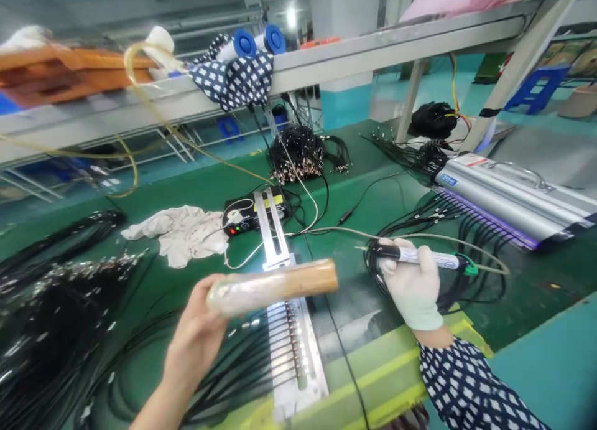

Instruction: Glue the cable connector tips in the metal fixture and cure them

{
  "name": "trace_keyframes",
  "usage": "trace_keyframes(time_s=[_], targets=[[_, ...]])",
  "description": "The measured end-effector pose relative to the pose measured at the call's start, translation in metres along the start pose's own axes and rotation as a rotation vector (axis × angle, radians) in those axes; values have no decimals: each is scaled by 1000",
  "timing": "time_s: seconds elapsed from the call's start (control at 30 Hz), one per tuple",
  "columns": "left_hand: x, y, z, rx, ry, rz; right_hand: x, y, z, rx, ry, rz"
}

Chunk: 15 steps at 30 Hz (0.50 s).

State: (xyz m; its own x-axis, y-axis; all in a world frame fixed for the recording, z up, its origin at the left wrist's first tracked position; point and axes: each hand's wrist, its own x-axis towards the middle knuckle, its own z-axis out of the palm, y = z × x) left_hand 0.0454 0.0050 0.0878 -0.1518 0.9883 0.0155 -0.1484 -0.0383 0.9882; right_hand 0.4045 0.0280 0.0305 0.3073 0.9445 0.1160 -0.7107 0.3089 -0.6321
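Note:
My bare left hand is wrapped around one end of a wooden bar, which is partly covered in clear wrapping. Below the bar lies a metal fixture with a row of black cables laid side by side across it. In a pale glove, my right hand grips a white pen-shaped tool with a black front and a thin tip pointing left. A green piece shows at the tool's rear end. Dark cables lie beneath this hand.
Behind the fixture sits a black control box beside a crumpled white cloth. Cable bundles lie at left and back. A silver clamp-like fixture holding cables stands right. A metal shelf rail crosses above the table.

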Motion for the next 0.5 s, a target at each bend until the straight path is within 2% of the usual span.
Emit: trace_keyframes(time_s=[0.07, 0.13, 0.3, 0.4, 0.5], targets=[[-13, -6, -15, -109, 102, -105, -6, 6, 11, 4, -53, 53], [-22, -13, -22, -169, 136, -154, -14, 11, 25, -10, -101, 78], [-33, -22, -23, -245, 120, -218, -32, 22, 54, -153, -273, 106], [-39, -26, -21, -289, 102, -253, -34, 23, 62, -238, -393, 130], [-45, -27, -19, -319, 74, -280, -30, 16, 66, -304, -453, 186]])
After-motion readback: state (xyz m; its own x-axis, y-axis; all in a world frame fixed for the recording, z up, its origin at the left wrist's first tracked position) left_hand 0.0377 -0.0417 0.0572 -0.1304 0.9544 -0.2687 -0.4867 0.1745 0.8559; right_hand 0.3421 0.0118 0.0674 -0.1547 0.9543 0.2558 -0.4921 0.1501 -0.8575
